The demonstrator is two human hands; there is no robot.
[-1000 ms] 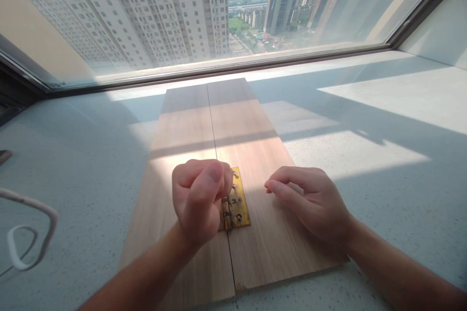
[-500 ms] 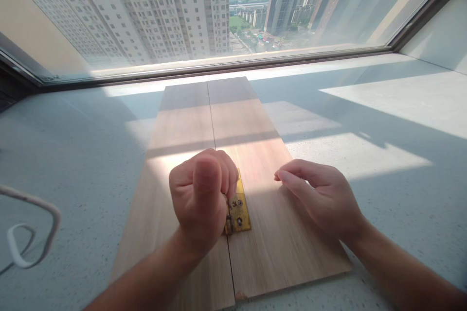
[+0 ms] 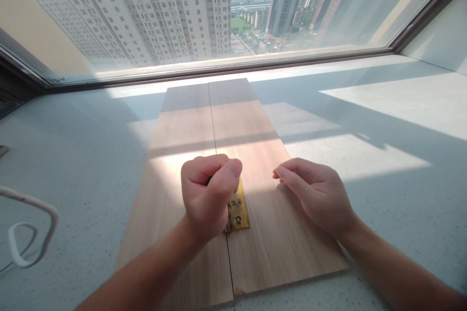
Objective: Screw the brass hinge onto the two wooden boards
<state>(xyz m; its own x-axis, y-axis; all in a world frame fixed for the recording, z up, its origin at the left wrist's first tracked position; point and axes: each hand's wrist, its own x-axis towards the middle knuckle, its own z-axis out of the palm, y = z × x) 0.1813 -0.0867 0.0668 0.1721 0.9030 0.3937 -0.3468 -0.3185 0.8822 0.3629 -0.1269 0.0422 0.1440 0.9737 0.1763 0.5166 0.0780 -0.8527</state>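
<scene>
My left hand [image 3: 207, 197] is closed in a fist above a brass-coloured hinge [image 3: 240, 211], its thumb lying over the curled fingers. A bit of something black [image 3: 209, 181] shows inside the fist; the rest is hidden. The hinge lies across the seam between two wooden boards, and screw heads show on its right leaf; the hand covers its left leaf. My right hand [image 3: 321, 192] rests at the edge of the right board [image 3: 284, 238], thumb and fingertips pinched together. Whatever may be between them is too small to make out. The left board [image 3: 178, 131] lies alongside.
The boards lie on a pale speckled sill [image 3: 401, 214] under a large window [image 3: 164, 9]. A white bent cable or rod [image 3: 40, 204] stands out at the left. A small brown thing [image 3: 3, 150] shows at the left edge.
My left fist has turned: its thumb, which pointed at me, now lies over to the right. The right hand has hardly moved.
</scene>
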